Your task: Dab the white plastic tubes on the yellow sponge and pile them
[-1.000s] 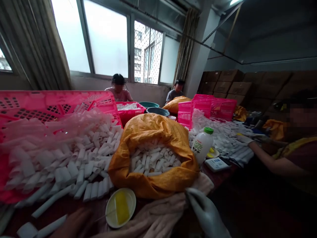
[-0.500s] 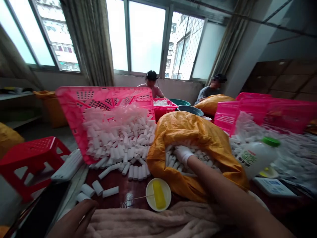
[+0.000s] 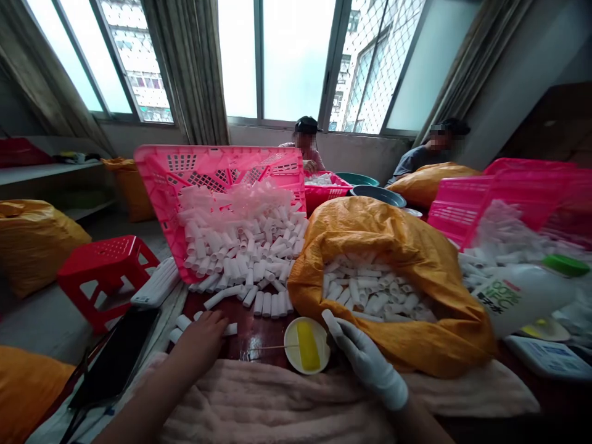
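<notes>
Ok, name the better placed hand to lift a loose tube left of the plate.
Left, I'd judge: the left hand is at those tubes; the gloved right hand is across the plate, holding another tube.

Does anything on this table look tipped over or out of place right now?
The pink basket lies on its side, with white tubes spilling onto the table. That looks odd, though it may be deliberate. A few loose tubes also lie apart from the heap, by the left hand.

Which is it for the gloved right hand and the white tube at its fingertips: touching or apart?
Touching. The head view shows the right hand with its fingers against the white tube, whose far end sticks out past them.
</notes>
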A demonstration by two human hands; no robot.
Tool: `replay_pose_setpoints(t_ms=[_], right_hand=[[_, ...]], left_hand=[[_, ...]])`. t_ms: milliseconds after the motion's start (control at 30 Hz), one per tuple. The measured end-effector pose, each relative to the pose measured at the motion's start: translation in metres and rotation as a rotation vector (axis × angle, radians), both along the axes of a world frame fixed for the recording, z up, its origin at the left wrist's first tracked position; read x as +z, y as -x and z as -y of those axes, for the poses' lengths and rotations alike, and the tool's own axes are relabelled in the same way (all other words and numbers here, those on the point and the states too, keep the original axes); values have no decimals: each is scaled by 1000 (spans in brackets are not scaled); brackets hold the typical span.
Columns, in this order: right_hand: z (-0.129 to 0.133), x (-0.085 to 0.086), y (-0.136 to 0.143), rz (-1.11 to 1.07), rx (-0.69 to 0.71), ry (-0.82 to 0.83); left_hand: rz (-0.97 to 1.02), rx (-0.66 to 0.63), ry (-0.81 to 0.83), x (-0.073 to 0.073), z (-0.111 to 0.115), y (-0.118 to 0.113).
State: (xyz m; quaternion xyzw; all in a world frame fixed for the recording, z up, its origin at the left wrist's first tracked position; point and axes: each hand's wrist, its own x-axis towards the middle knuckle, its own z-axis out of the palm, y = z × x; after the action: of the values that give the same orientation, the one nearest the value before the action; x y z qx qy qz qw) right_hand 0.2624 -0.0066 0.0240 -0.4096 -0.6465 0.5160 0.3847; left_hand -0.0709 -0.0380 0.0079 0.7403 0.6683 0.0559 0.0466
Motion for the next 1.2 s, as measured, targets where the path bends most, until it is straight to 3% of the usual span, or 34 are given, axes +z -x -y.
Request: replay_pose_setpoints(t_ms=[100,200,300,367,500,600,667,733,833,933,1033,1200], right_hand=[[-8,-18,2,-8,-44,-52],[-11,-22,0,42,-59,-104],[-9,-21,0,71,-87,-136],[-8,-21,1,54,-95,-141],[-9,-21,3,53,-82,-121],[-10,-20,3,102,-76,-127],[-10,-19,4,124,-99,-123],[-10,-19,4,132,-115,-110],[-10,-20,3,126,-123,-98],[-11,-24,3,121,-122,-102],[-13,-30,4,121,-126,-110],[-15,-31,4,119,-135,-73]], left_hand=[[-21,24,59,2,-11,-12],[221,-26,27,15,-14,-29],[437,-94,-105,30,-9,-50],[606,-58,-121,32,-2,-61],[1096,104,117,11,14,-72],[1332,125,190,-9,19,-74],[1275,174,129,-15,17,-74],[1057,206,48,-16,13,-75],[679,129,-9,-15,7,-79],[419,36,76,-15,3,-86],[380,-41,161,-12,-3,-90],[373,-113,119,-13,-18,-87]])
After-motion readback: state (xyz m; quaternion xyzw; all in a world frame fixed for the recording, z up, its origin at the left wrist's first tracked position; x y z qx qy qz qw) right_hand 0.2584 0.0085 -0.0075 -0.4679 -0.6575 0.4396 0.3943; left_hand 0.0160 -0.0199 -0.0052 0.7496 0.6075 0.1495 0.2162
